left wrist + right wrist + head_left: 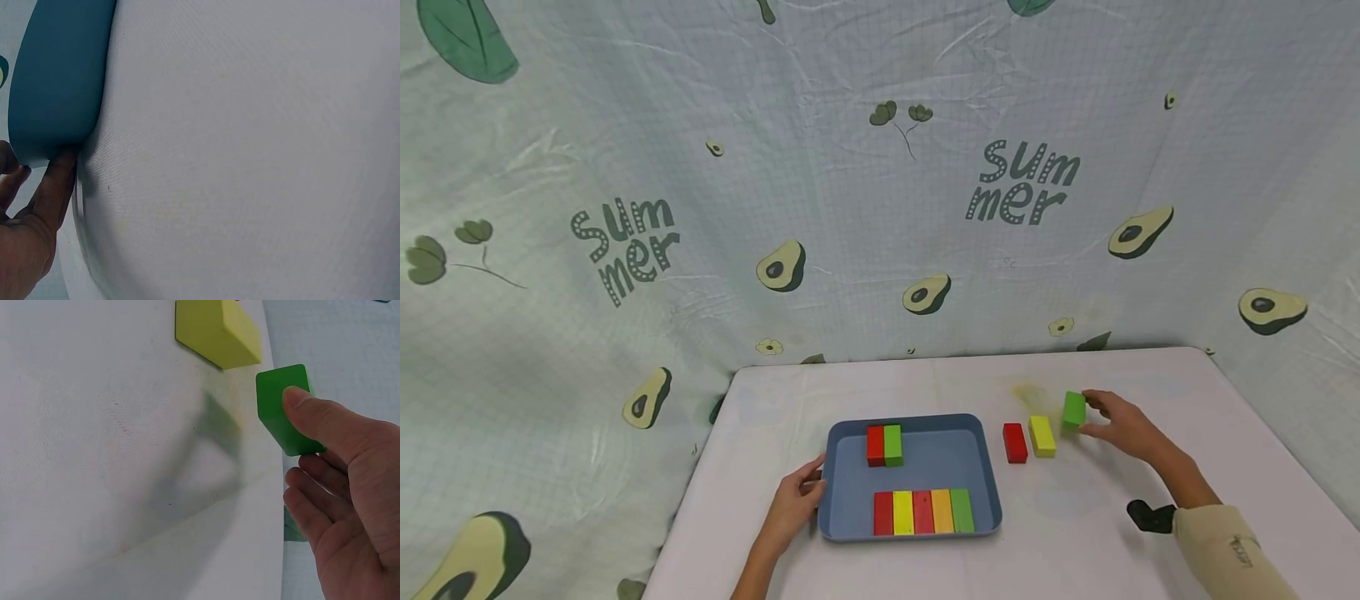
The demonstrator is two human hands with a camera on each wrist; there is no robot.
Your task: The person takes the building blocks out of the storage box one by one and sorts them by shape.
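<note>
My right hand [1123,423] pinches a green block [282,409] between thumb and fingers. The block is lifted above the table, with its shadow falling on the white surface in the right wrist view. To its left, a yellow block [1042,437] and a red block [1015,443] lie side by side. My left hand [793,504] touches the left side of a blue-grey tray [848,483], fingertips against the outer wall. Inside the tray, a red block [876,446] and a green block [892,446] sit together near the back. A front row joins red, yellow, orange and green blocks [962,511].
The white table [1052,542] reaches back to a hanging sheet [850,192] printed with avocados. A black strap end [1150,517] sticks out by the right sleeve [1228,550]. Beside the yellow block, a faint yellow stain [1028,395] marks the tabletop.
</note>
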